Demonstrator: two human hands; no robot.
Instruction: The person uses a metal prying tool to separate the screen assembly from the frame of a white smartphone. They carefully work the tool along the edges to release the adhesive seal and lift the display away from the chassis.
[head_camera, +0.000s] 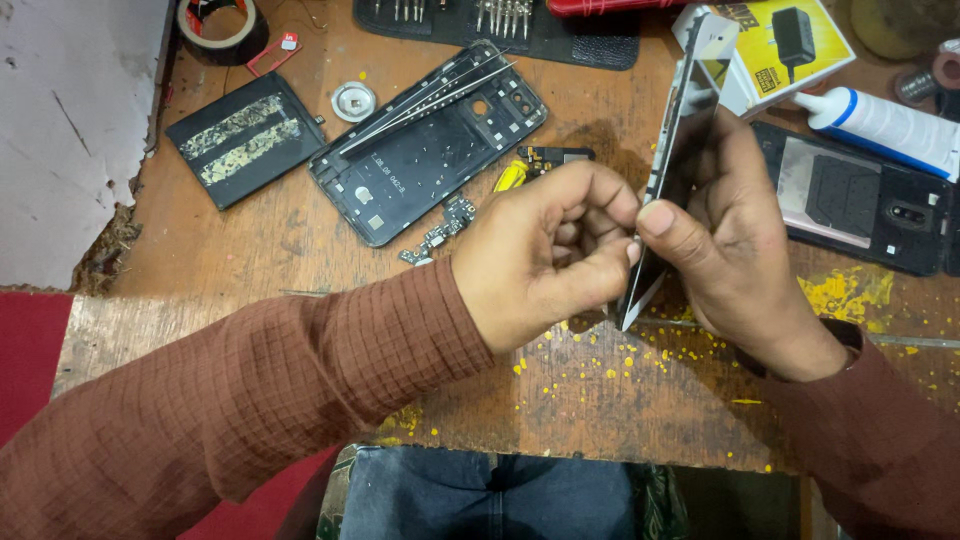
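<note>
Both hands (545, 255) (740, 240) pinch upright phone panel (680, 150).

Brown checked sleeves (300, 390); yellow-speckled wooden table (600, 390); black battery (245, 150); white, blue-capped tube (880, 125).

Wooden table (300, 250): worn, scratched, matt, flecked with yellow paint. Phone frame (430, 140): black matt plastic and metal; tweezers (430, 100) on it bare shiny metal. Battery (245, 140): black, torn rough adhesive strips. Glue tube (885, 125): smooth white plastic. Box (785, 45): glossy yellow cardboard. Sleeve (250, 400): brown woven cloth.
</note>
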